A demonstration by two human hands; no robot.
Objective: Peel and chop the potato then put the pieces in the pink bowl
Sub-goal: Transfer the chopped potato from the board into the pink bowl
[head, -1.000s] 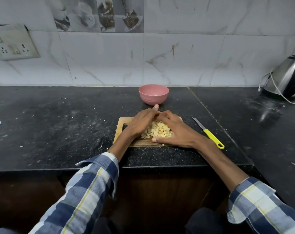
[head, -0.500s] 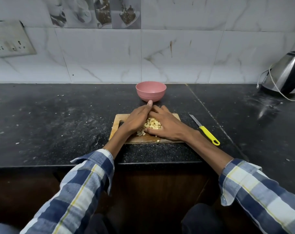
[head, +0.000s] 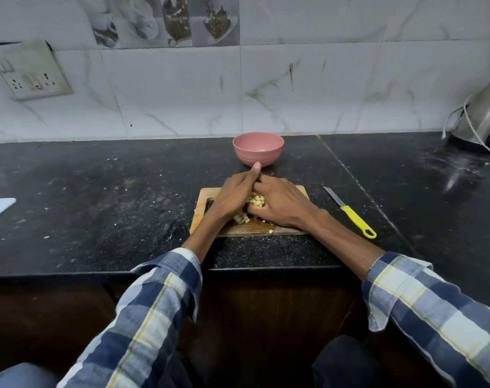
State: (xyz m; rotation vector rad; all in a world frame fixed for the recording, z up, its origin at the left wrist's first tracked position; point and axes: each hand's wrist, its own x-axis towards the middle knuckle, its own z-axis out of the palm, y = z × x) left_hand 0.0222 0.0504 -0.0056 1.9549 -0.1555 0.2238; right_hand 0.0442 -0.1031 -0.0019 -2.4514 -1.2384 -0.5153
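A heap of small pale-yellow diced potato pieces [head: 256, 199] sits on a rectangular light wooden chopping board [head: 290, 232], pressed into a tight mound between two cupped hands; a few loose cubes [head: 241, 219] trail toward the near edge of the board, and one lies apart close to its front rim. The left hand [head: 231, 198] walls the pile on its left side, fingers held together and lightly curved, one fingertip [head: 256, 166] reaching past the far edge of the board toward the bowl; the right hand [head: 284, 204] closes on the pile from the right, its fingers curled over and into the pieces, its thumb tucked at the near side; the two hands meet at the far side of the heap. Just beyond the board stands the round pink plastic bowl [head: 257, 149], upright on the speckled black stone counter [head: 112, 208]. To the right of the board, apart from it, lies a small steel-bladed knife with a yellow handle [head: 350, 212]. At the far right edge stands a steel electric kettle [head: 483, 119] with a pale cord; a white switch plate [head: 32, 77] hangs on the marbled tile wall.
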